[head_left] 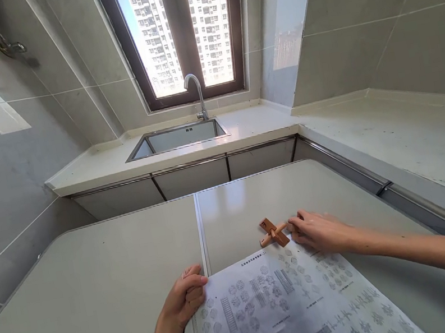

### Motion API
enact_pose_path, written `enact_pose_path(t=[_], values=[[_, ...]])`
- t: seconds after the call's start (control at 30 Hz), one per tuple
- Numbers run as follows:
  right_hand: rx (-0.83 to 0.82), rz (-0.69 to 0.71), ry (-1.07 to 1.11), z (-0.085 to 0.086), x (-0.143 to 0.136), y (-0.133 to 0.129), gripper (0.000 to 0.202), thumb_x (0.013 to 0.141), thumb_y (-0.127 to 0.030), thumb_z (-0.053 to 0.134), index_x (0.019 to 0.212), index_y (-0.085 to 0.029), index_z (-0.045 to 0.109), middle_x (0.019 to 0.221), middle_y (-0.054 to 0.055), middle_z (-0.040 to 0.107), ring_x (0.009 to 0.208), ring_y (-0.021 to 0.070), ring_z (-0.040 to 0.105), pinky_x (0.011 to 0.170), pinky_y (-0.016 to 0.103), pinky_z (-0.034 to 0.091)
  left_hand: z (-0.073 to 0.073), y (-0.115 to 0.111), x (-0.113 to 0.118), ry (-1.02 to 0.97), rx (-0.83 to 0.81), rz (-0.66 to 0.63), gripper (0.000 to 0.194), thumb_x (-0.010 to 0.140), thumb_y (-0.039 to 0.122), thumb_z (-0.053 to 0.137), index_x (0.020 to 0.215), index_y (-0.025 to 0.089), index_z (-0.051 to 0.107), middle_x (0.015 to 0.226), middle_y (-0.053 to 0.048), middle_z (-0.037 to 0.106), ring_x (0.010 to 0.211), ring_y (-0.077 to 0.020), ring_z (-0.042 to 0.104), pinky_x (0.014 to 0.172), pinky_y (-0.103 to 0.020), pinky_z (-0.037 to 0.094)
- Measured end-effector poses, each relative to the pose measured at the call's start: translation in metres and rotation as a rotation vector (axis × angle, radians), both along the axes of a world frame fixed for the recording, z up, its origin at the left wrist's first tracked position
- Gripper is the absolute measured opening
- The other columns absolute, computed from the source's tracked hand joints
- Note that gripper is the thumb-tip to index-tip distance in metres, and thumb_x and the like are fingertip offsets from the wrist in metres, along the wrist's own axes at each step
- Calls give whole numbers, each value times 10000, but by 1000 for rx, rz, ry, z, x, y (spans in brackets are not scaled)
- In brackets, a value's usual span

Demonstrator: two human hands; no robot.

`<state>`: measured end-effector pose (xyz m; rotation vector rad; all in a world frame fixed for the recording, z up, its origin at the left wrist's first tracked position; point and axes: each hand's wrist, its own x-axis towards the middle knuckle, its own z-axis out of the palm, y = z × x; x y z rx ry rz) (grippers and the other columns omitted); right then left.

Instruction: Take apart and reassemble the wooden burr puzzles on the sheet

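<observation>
A large white printed sheet (275, 328), covered with rows of small grey patterns and diagrams, slants across the near part of the table. My left hand (189, 294) is closed, pinching its upper left corner between thumb and fingers. At the upper right corner, my right hand (314, 230) is closed, with the paper running under its fingers; the exact grip is partly hidden. Just beyond the sheet's top edge is a small cross-shaped wooden piece (275, 232), a round stick passing across a flat darker plate with a mark on it. One stick end lies close to my right fingertips.
The pale table (115, 264) has a seam (202, 232) down its middle. Behind it run a white counter (257, 121) and a sink (183, 135) with a curved tap (200, 96) under a window. Another counter (389, 121) extends along the right; tiled walls close both sides.
</observation>
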<state>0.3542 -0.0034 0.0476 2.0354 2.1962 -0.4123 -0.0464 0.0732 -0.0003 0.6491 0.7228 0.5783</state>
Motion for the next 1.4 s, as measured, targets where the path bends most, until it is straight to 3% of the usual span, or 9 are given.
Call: enact_pose_path(t=[0.33, 0.57, 0.7, 0.8, 0.9, 1.0, 1.07, 1.27, 1.4], values=[[-5, -46, 61, 3, 16, -11, 225, 1020, -403, 544, 1091, -231, 670, 1069, 109, 642, 804, 243, 674, 627, 302, 399, 7, -2, 5, 49, 20, 16, 775, 637, 182, 874, 671, 244, 103, 479, 158, 115, 410, -6, 24, 326, -126, 177], [173, -21, 41, 34, 10, -28, 222, 1035, -407, 546, 1174, -274, 657, 1110, 85, 643, 708, 208, 670, 549, 292, 383, 12, -6, 16, 60, 101, 77, 790, 669, 278, 911, 666, 242, 122, 500, 156, 117, 451, -21, 3, 367, -152, 151], [325, 49, 131, 55, -14, -43, 225, 1031, -351, 590, 1246, -294, 623, 1141, 66, 641, 707, 194, 688, 551, 292, 426, 20, -16, 35, 118, 315, 124, 669, 806, 427, 853, 663, 230, 230, 517, 140, 190, 468, -40, 89, 432, -170, 221], [395, 163, 210, 63, -40, -50, 305, 994, -271, 662, 1290, -290, 591, 1156, 61, 647, 711, 184, 691, 566, 288, 459, 30, -32, 52, 208, 529, 71, 504, 886, 541, 770, 732, 212, 420, 564, 99, 354, 500, -67, 289, 504, -194, 320], [475, 269, 235, 60, -66, -50, 329, 983, -266, 707, 1287, -269, 580, 1155, 71, 660, 728, 187, 679, 586, 295, 477, 36, -50, 68, 241, 688, -84, 467, 920, 644, 688, 991, 188, 625, 862, -40, 660, 786, -166, 604, 778, -296, 504], [563, 380, 245, 51, -89, -46, 289, 980, -245, 723, 1236, -241, 588, 1067, 69, 660, 837, 218, 668, 652, 309, 503, 33, -62, 77, 118, 693, -197, 736, 858, 782, 642, 1286, 182, 636, 1146, -147, 706, 1046, -287, 666, 968, -426, 515], [578, 418, 245, 44, -102, -45, 243, 992, -237, 708, 1206, -224, 594, 1036, 69, 655, 829, 215, 649, 693, 331, 518, 30, -67, 79, 52, 668, -228, 840, 831, 817, 633, 1375, 175, 620, 1235, -176, 693, 1131, -342, 657, 1014, -479, 508], [627, 422, 290, 33, -123, -45, 200, 1019, -192, 654, 1209, -236, 616, 1065, 69, 664, 846, 218, 638, 710, 346, 530, 25, -69, 76, 167, 642, -145, 645, 928, 675, 645, 1361, 198, 670, 1185, -117, 723, 1160, -339, 641, 1066, -467, 493], [615, 412, 392, 23, -124, -43, 214, 1034, -218, 636, 1246, -246, 624, 1122, 78, 673, 932, 237, 665, 781, 379, 577, 21, -69, 79, 169, 608, -107, 638, 888, 690, 683, 1256, 171, 729, 1133, -115, 749, 1096, -327, 672, 1069, -464, 501]])
